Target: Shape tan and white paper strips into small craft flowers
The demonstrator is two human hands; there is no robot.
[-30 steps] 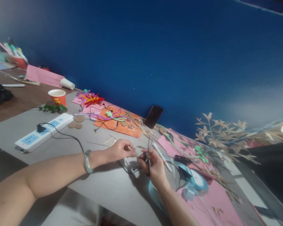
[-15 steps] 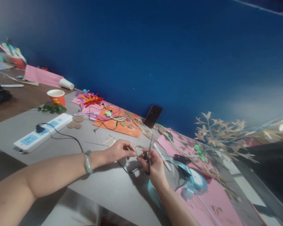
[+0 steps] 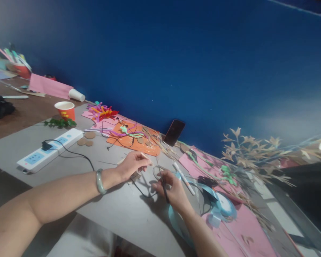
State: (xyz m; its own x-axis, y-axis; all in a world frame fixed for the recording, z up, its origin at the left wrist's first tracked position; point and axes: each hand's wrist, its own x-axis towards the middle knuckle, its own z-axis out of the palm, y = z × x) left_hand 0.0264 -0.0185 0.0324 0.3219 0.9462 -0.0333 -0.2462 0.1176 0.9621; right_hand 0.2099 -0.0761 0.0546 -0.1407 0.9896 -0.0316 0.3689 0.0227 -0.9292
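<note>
My left hand point(image 3: 133, 167), with a pale bangle point(image 3: 100, 182) at the wrist, is closed in a pinch. A short pale stick point(image 3: 144, 156) shows at its fingertips. My right hand point(image 3: 172, 189) is curled round scissors; their black handle point(image 3: 164, 189) shows, while the blades are hard to make out. A gap lies between the two hands, both just above the grey tabletop point(image 3: 128, 217). By my right hand lie a white pen point(image 3: 184, 178) and a roll of light-blue ribbon point(image 3: 223, 205). Several round wood slices point(image 3: 90, 135) lie farther left.
At left are a white power strip point(image 3: 49, 151) with a plugged-in black cable and a red paper cup point(image 3: 65, 111). A phone point(image 3: 174, 132) leans on the blue wall. Orange sheet point(image 3: 135, 144), pipe cleaners point(image 3: 104, 112) and dried stems point(image 3: 246, 150) run along the back and right.
My hands have moved apart. The left shifted slightly back and left with the stick. The right turned, and the scissor blades no longer point up as clearly.
</note>
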